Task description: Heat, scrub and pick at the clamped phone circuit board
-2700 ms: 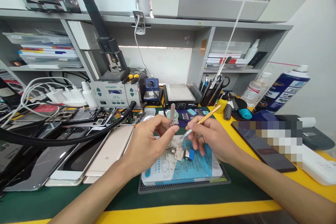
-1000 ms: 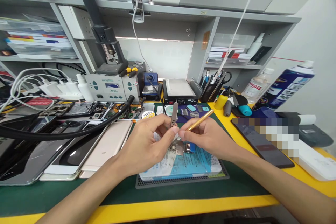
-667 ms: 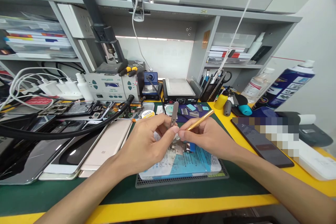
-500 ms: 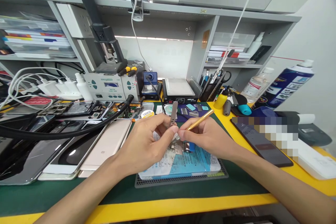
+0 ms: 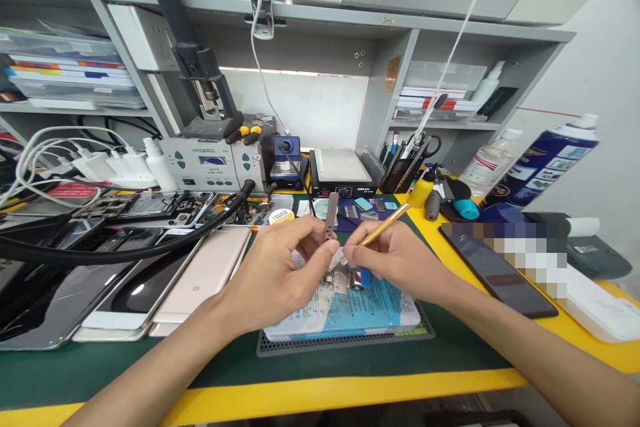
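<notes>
My left hand is closed on a pair of grey metal tweezers, which stand almost upright between thumb and fingers. In a pen grip, my right hand holds a slim gold pen-shaped tool slanting up to the right. Its working tip is too small to make out. Between and just below the hands lies a small circuit board with silvery shields and a blue part at its right, partly hidden by my fingers. Under it is a blue-and-white pad on a dark mesh mat.
Several phones lie to the left, crossed by a thick black hose. Behind stand a soldering station and a small heating plate. On the right are a black phone, a spray can and a clear bottle.
My right hand has shifted slightly to the right with the gold tool, whose tip end has drawn a little away from my left hand. My left hand and the tweezers stay nearly still.
</notes>
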The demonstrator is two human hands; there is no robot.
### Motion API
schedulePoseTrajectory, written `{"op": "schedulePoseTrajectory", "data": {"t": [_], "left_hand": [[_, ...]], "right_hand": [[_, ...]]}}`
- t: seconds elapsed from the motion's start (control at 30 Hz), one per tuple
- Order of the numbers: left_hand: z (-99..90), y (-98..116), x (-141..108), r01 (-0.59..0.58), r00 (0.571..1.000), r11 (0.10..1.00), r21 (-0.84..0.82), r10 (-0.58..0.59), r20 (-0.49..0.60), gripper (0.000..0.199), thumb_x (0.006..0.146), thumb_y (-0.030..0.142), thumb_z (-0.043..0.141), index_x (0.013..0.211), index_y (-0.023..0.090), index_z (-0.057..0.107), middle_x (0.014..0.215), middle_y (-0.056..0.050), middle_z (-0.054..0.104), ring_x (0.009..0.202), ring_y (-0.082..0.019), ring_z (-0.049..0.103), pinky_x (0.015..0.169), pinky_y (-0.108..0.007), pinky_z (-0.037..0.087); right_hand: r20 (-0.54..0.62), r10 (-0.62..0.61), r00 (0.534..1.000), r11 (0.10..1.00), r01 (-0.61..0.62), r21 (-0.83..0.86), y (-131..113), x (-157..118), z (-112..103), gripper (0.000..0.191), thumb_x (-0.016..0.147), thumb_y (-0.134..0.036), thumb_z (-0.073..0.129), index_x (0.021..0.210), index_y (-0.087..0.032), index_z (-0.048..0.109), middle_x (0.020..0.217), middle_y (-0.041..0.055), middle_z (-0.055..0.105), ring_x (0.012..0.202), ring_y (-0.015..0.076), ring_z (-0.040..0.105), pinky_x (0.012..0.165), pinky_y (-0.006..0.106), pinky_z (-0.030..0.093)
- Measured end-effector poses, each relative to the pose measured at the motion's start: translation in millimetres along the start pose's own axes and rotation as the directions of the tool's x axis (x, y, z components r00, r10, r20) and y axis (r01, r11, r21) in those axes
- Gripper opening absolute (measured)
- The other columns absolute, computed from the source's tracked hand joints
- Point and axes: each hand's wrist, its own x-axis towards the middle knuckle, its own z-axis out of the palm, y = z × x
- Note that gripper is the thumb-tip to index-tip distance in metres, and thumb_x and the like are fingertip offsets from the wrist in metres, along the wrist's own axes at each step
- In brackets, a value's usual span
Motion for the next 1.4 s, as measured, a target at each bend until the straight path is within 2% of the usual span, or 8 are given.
{"op": "schedulePoseTrajectory", "data": {"t": [0.4, 0.6, 0.77, 0.93, 1.13, 1.4], "left_hand": [[-0.1, -1.7, -0.1, 0.001, 1.0, 1.0, 0.016, -0.001, 0.009, 0.015, 0.097, 0.025, 0.059, 0.085, 0.018, 0.064, 0.066, 0.005, 0.061, 0.06, -0.009, 0.054, 0.054, -0.019, 0.042], [-0.5, -1.1, -0.1, -0.004, 1.0, 1.0, 0.024, 0.003, 0.014, 0.016, 0.098, 0.025, 0.058, 0.085, 0.018, 0.063, 0.067, 0.004, 0.061, 0.061, -0.01, 0.054, 0.055, -0.02, 0.042], [-0.6, -0.5, 0.1, -0.003, 1.0, 0.999, 0.032, 0.002, 0.015, 0.016, 0.098, 0.026, 0.058, 0.085, 0.017, 0.064, 0.066, 0.004, 0.061, 0.06, -0.01, 0.055, 0.057, -0.021, 0.043], [-1.4, 0.4, 0.0, 0.003, 1.0, 1.0, 0.031, -0.003, 0.02, 0.017, 0.098, 0.026, 0.058, 0.085, 0.017, 0.064, 0.066, 0.004, 0.061, 0.06, -0.01, 0.056, 0.056, -0.021, 0.042], [-1.7, -1.4, -0.9, 0.003, 1.0, 1.0, 0.03, -0.003, 0.019, 0.016, 0.098, 0.026, 0.058, 0.087, 0.017, 0.065, 0.068, 0.004, 0.063, 0.062, -0.01, 0.058, 0.057, -0.022, 0.044], [-1.5, 0.1, -0.4, 0.008, 1.0, 0.999, 0.031, -0.009, 0.017, 0.016, 0.098, 0.027, 0.058, 0.088, 0.017, 0.065, 0.069, 0.003, 0.063, 0.062, -0.011, 0.059, 0.057, -0.022, 0.044]], "right_hand": [[-0.017, -0.014, 1.0, 1.0, 0.014, 0.012, -0.3, 0.7, 2.1, 0.013, 0.085, -0.027, 0.069, 0.077, -0.018, 0.065, 0.058, -0.0046, 0.056, 0.051, 0.0101, 0.045, 0.048, 0.025, 0.032], [-0.005, -0.025, 1.0, 1.0, 0.025, 0.013, 0.0, -2.7, 3.2, 0.013, 0.084, -0.026, 0.072, 0.078, -0.018, 0.064, 0.062, -0.0022, 0.06, 0.06, 0.0138, 0.052, 0.056, 0.027, 0.039], [0.002, -0.041, 0.999, 0.999, 0.041, 0.014, 2.7, -3.8, 4.2, 0.013, 0.086, -0.027, 0.072, 0.079, -0.019, 0.064, 0.063, -0.0016, 0.061, 0.06, 0.0152, 0.054, 0.056, 0.028, 0.04], [0.001, -0.088, 0.996, 0.994, 0.088, -0.063, 2.6, -7.2, 4.9, 0.016, 0.093, -0.031, 0.066, 0.082, -0.02, 0.064, 0.063, -0.0008, 0.062, 0.055, 0.0148, 0.053, 0.052, 0.028, 0.038], [-0.021, -0.167, 0.986, 0.963, 0.159, -0.216, 0.9, -10.6, 7.0, 0.015, 0.092, -0.03, 0.065, 0.082, -0.019, 0.067, 0.066, 0.0007, 0.061, 0.056, 0.0148, 0.052, 0.051, 0.028, 0.039], [-0.028, -0.193, 0.981, 0.967, 0.185, -0.176, 1.4, -9.8, 9.9, 0.013, 0.09, -0.029, 0.068, 0.083, -0.02, 0.072, 0.074, 0.002, 0.065, 0.058, 0.0142, 0.054, 0.051, 0.027, 0.04]]}}
